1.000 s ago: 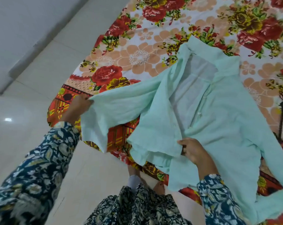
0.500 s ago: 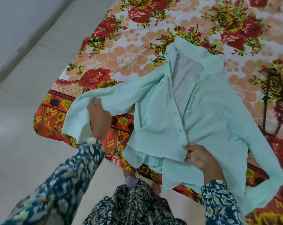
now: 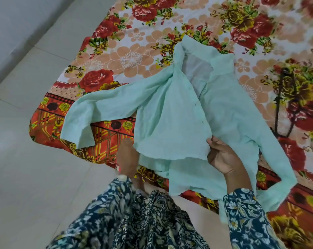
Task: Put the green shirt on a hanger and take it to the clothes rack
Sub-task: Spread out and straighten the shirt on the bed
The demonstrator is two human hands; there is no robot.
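- fingers (image 3: 212,141) of the right hand (image 3: 223,157) are curled together around the lower corner of the shirt's front panel, thumb on top of the cloth, the rest tucked under it.
- left hand (image 3: 127,157) is motion-blurred at the bottom edge of the same panel, just beside the hem; its fingertips vanish under the fabric, so i cannot tell whether they are spread or pinched on the cloth.
- green shirt (image 3: 171,119), a pale mint button-up, lies front-up and unbuttoned on the floral bedsheet (image 3: 132,58), collar (image 3: 222,62) pointing away from the person, hem hanging over the near edge of the bed.
- one front panel is pulled across toward the button line; small dark buttonholes run down its edge, and the paler inner lining shows below the collar.
- left-side sleeve (image 3: 84,119) is spread out flat toward the corner of the bed, cuff wide open and overlapping the sheet's red-and-yellow plaid border.
- other sleeve (image 3: 284,178) trails down the right side and bends back near the person's right forearm.
- both forearms wear a dark blue garment with a white leaf print (image 3: 245,214); the same print fills the bottom of the view.
- pale tiled floor (image 3: 26,159) lies to the left of the bed.
- no brand tag, label or readable writing shows on the shirt or the sheet.
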